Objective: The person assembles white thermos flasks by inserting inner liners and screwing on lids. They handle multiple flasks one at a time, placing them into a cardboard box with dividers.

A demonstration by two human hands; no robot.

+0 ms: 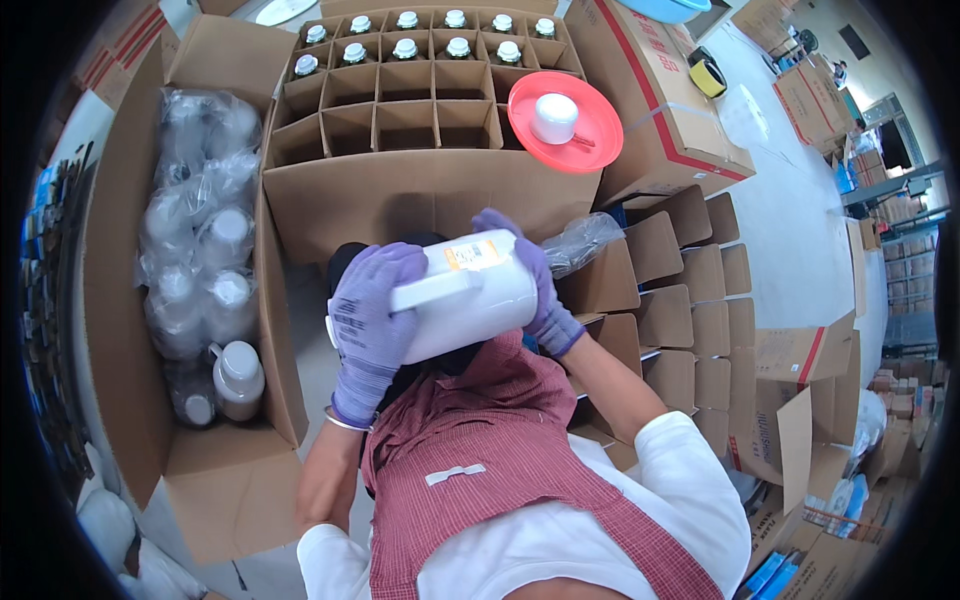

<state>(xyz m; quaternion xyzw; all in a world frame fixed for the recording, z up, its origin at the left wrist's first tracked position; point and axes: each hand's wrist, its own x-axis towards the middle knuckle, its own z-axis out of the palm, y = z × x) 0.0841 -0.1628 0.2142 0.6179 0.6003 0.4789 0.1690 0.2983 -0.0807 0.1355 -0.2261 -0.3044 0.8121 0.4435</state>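
I hold a large white plastic jug (pixel 470 300) on its side in front of my chest, over my red checked apron. My left hand (pixel 372 320), in a purple glove, grips the jug's neck end and handle. My right hand (pixel 535 285), gloved the same, wraps the far right side by the orange label. A crumpled clear plastic bag (pixel 585 240) lies just right of the jug. Ahead stands a cardboard box with dividers (pixel 400 185), its back cells filled with several capped bottles (pixel 405 47).
A long open carton (pixel 230 480) on my left holds several white jugs wrapped in clear plastic (pixel 200 240). A red round lid with a white cap (pixel 565 120) rests on the divider box's right corner. Empty cardboard divider grids (pixel 700 300) and more cartons lie to the right.
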